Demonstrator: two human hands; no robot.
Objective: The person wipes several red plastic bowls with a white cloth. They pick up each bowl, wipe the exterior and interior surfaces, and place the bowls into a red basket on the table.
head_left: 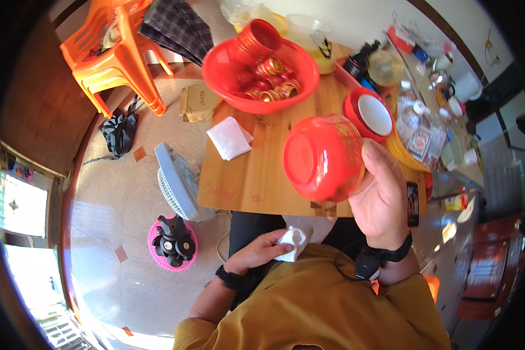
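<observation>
My right hand (pixel 378 192) holds a glossy red bowl (pixel 321 157) with gold markings, its base turned towards me, above the wooden table. Low in front of my body, my left hand (pixel 262 251) grips a crumpled white tissue (pixel 292 243). Behind the held bowl sits a stack of red bowls (pixel 365 109) with a white interior showing. A red plastic basket (pixel 262 107) at the table's far side contains small red and gold cups (pixel 269 68) and a stack of larger red cups (pixel 258 41). A folded white napkin (pixel 230 138) lies near the table's left edge.
On the wooden table (pixel 253 183) a phone (pixel 412 203) lies at the right edge, near a yellow basket (pixel 404 155) of bottles. A grey-blue fan (pixel 179 183) stands left on the floor, beside a pink stool (pixel 173 262) bearing black objects. Orange chairs (pixel 127 65) stand farther back.
</observation>
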